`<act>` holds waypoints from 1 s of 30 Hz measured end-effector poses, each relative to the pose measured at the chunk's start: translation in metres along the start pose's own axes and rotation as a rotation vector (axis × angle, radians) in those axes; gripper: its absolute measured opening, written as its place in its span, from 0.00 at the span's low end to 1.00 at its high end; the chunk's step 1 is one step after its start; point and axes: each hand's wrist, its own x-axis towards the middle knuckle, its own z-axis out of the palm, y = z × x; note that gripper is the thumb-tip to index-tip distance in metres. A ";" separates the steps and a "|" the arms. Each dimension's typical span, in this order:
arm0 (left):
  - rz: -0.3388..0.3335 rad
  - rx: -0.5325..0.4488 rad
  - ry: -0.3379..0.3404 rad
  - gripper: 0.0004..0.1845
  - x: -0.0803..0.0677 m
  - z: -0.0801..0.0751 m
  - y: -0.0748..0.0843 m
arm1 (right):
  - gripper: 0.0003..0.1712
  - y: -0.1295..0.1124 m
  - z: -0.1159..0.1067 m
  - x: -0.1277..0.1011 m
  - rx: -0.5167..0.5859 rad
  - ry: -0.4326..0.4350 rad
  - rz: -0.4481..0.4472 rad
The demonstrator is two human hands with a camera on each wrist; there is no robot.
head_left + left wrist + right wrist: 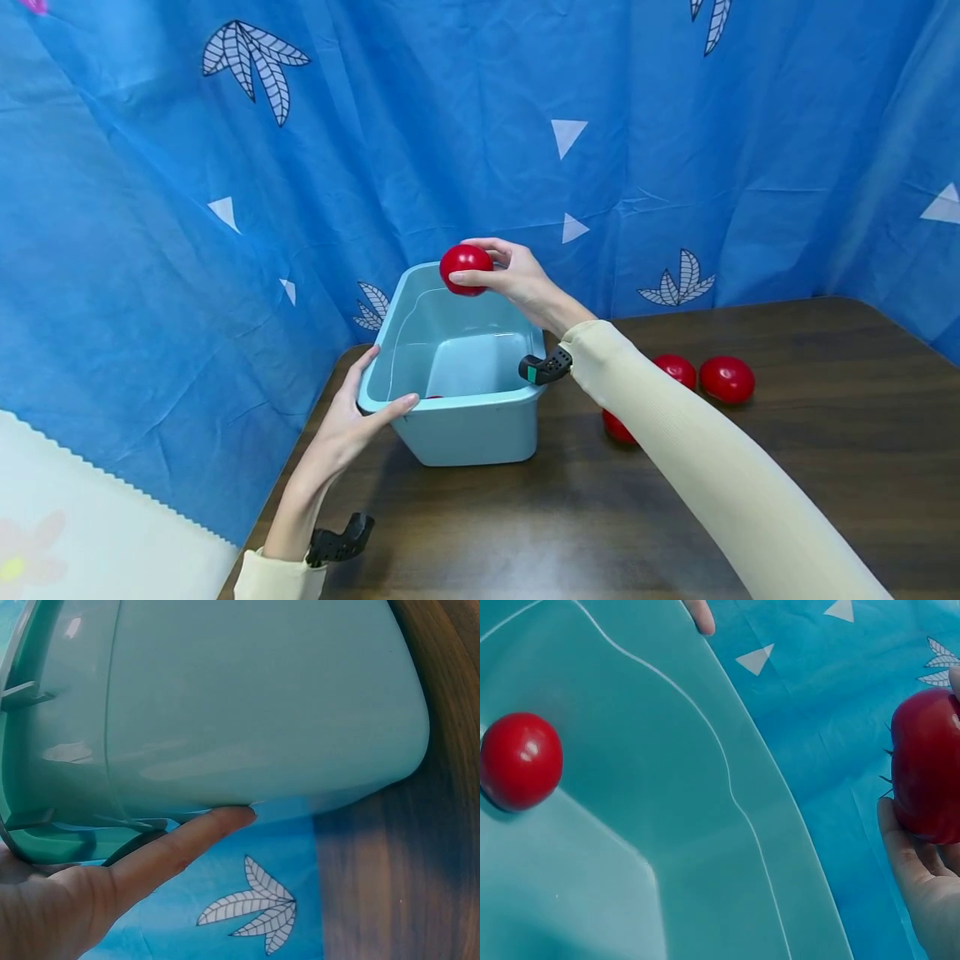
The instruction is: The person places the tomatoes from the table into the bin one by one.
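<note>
So far, one red ball (520, 760) lies inside the teal bin (480, 425). Your right hand (517, 279) pinches a second red ball (466, 268) in a fingertip grip above the bin's far rim, not yet dropped. Your left hand (347, 425) steadies the bin's near corner, thumb over the rim, fingers straight against the outer wall. Three more red balls (726, 379) wait on the surface (825, 467), to the right of the bin.
</note>
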 end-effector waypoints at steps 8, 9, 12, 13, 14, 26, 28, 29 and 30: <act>0.003 0.004 -0.006 0.54 0.000 0.003 0.002 | 0.39 0.002 -0.001 -0.001 -0.024 0.017 0.017; 0.002 0.007 -0.003 0.54 0.000 0.003 0.002 | 0.39 0.002 0.000 0.000 -0.026 0.011 0.017; 0.005 0.011 0.005 0.54 0.000 0.003 0.003 | 0.38 0.002 0.002 0.001 -0.028 -0.008 0.009; 0.003 0.011 0.005 0.54 -0.001 0.003 0.003 | 0.38 0.002 0.002 0.001 -0.027 -0.011 0.007; 0.000 0.011 0.006 0.54 -0.001 0.003 0.003 | 0.38 0.002 0.002 0.001 -0.025 -0.017 0.006; -0.013 0.010 0.001 0.53 -0.003 0.004 0.004 | 0.34 -0.001 0.003 -0.006 -0.001 -0.149 -0.077; -0.013 0.008 0.001 0.53 -0.004 0.004 0.004 | 0.34 -0.002 0.005 -0.008 0.001 -0.161 -0.076; -0.012 0.007 0.001 0.53 -0.004 0.004 0.004 | 0.34 -0.002 0.005 -0.009 0.005 -0.165 -0.074; -0.010 0.004 0.000 0.53 -0.004 0.004 0.003 | 0.33 -0.002 0.006 -0.010 0.006 -0.169 -0.070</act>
